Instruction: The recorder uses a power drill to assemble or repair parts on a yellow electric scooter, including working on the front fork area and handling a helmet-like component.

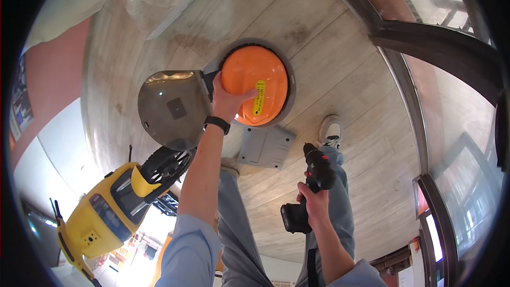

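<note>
My left hand (228,99) grips the left edge of a glossy orange dome (255,69), helmet-like in shape. The thumb lies over the dome, beside its yellow label (258,98), while the other fingers are partly hidden at the edge. A dark grey rim (289,87) surrounds the dome. Swung out on its left side is a rounded, shiny dark lid (172,109). My right hand (315,202) is wrapped round the handle of a black cordless drill (319,170), held in front of my right leg with its chuck toward the far side.
A flat grey panel (267,146) lies on the wood-look floor (319,37) by my feet. To the left stands a yellow scooter (106,218), its wheel close to the lid. Dark-framed glass doors (451,122) run along the right. Pale sheeting (159,0) hangs at the far left.
</note>
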{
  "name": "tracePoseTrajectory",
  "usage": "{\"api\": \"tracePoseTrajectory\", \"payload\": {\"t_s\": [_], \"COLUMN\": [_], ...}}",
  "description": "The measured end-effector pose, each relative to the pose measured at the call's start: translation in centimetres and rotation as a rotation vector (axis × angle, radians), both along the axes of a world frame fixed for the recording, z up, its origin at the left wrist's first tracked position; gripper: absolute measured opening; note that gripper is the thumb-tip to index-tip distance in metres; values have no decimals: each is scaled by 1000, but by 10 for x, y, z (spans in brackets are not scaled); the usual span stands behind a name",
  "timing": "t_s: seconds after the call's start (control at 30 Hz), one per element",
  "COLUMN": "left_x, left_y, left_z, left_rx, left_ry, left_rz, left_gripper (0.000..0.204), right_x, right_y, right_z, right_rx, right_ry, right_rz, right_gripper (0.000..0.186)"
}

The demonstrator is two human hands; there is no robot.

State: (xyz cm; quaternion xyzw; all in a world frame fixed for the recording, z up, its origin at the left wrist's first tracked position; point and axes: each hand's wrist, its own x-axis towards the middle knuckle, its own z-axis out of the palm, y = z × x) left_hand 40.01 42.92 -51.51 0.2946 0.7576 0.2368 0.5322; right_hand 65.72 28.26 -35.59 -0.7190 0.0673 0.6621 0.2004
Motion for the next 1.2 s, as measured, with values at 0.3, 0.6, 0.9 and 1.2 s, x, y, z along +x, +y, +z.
{"api": "tracePoseTrajectory", "payload": {"t_s": [0.3,0.6,0.9,1.2], "left_x": [29,0,-88,-186], "left_y": [-33,-71,-100,-213], "left_z": [-4,-41,83,41], "left_rx": [61,87,176,-24], "left_ry": [-144,-161,1030,45], "left_rz": [489,547,463,1263], "left_gripper": [100,83,67,63], "right_x": [1,-4,5,0], "right_y": [3,-3,2,-3], "right_z": [1,-1,-1,-7], "right_rx": [12,1,10,11], "right_ry": [1,55,0,19], "right_rz": [-20,-25,-5,-9], "right_gripper": [44,47,42,39]}}
